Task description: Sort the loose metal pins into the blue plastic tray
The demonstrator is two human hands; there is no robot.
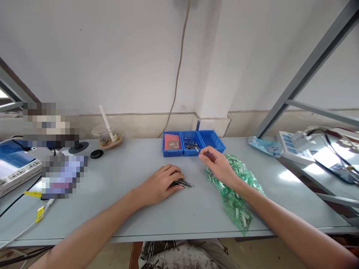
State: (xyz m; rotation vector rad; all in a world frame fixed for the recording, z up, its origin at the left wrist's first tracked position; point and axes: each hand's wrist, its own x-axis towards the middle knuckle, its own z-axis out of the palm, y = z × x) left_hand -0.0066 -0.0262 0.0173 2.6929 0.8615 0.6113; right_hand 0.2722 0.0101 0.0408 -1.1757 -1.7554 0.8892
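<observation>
My left hand (162, 185) rests on the table with its fingers curled over a small pile of thin dark metal pins (183, 183), whose ends stick out to the right. Above the front right corner of the middle blue bin (193, 152), my right hand (214, 160) is closed in a pinch. A tiny shiny metal pin (197, 149) shows at its fingertips. Loose metal pins (190, 144) lie inside that middle bin. Under and beside my right forearm is a green plastic bag (241, 218) of small parts, partly covered by the arm.
The left blue bin (172, 153) holds a red card and a small clear packet; the right blue bin (213, 140) adjoins the middle one. A lidded cup (105, 134), a black oval object (97, 154) and power strips stand leftward. Rightward lie a blue packet (265, 146) and another power strip (294, 147).
</observation>
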